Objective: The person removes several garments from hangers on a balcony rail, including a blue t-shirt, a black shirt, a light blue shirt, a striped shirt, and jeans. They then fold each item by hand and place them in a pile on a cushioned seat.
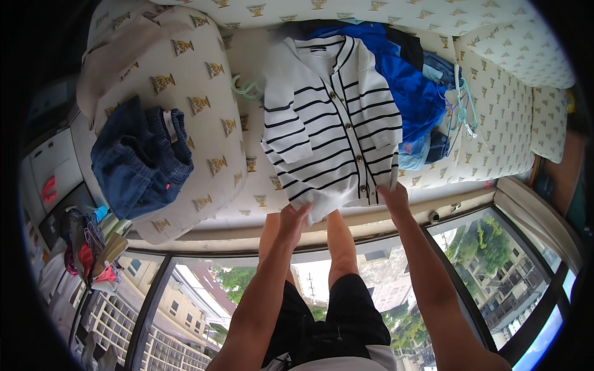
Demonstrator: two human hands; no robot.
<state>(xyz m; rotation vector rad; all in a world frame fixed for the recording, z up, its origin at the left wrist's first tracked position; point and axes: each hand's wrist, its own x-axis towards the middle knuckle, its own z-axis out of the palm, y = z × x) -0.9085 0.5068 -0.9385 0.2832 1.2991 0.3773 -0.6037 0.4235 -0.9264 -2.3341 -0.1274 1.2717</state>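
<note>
A white cardigan with black stripes (332,125) lies spread over the sofa seat, its collar at the far side and its hem towards me. Buttons run down its front, and the short sleeves rest along the sides. My left hand (297,221) grips the hem's left corner between thumb and fingers. At the right corner of the hem, my right hand (393,198) pinches the fabric. Part of the hem hangs over the sofa's front edge. A blue garment (413,92) shows from under the cardigan's right side.
Folded denim jeans (139,157) lie on the patterned sofa armrest (209,116), near a beige cloth (120,55). Green hangers (250,90) poke out left of the cardigan; more hangers (461,113) lie at right. Hanging items (93,259) crowd the lower left. Windows (195,301) stand behind me.
</note>
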